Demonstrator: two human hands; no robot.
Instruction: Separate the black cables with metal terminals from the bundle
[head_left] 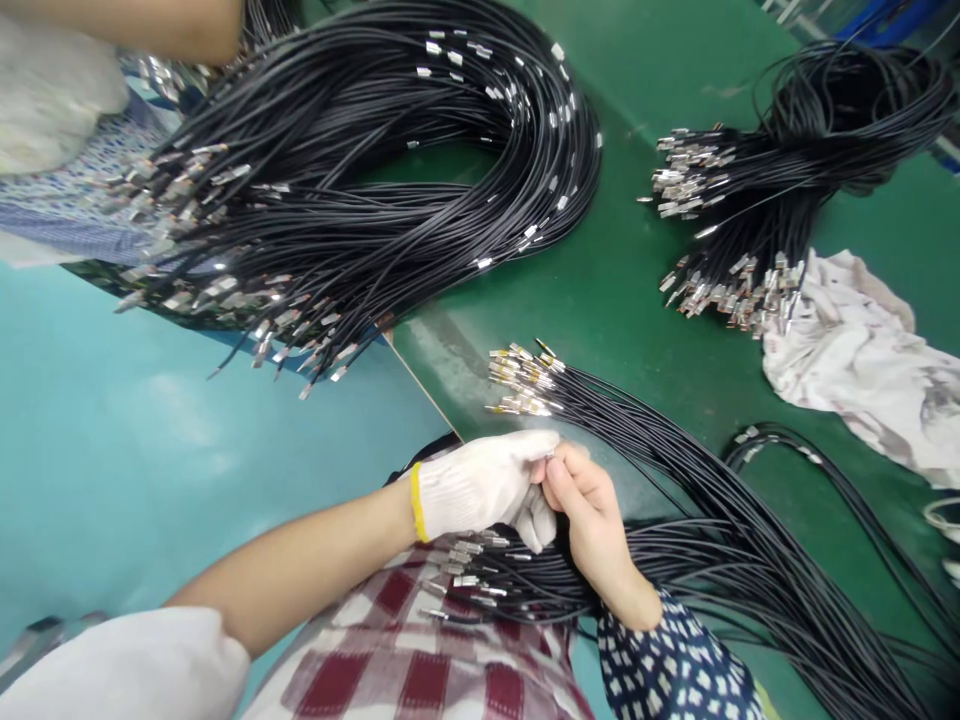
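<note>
My left hand (480, 485) wears a white knit glove with a yellow cuff and is closed. Its fingertips meet those of my bare right hand (589, 515), which is curled in a pinch. What sits between the fingertips is too small to make out. Just beyond the hands lies a bundle of black cables (720, 520) with metal connector ends (525, 385), running off to the right. More cable ends (476, 570) lie under my hands on a red-checked cloth (420, 670).
A large coil of black cables (390, 170) fills the far green table (645, 300). Another cable bundle (787, 170) lies at the far right beside a white rag (862, 365). Another person's arm (150, 25) shows at the top left. The teal floor (112, 430) is at left.
</note>
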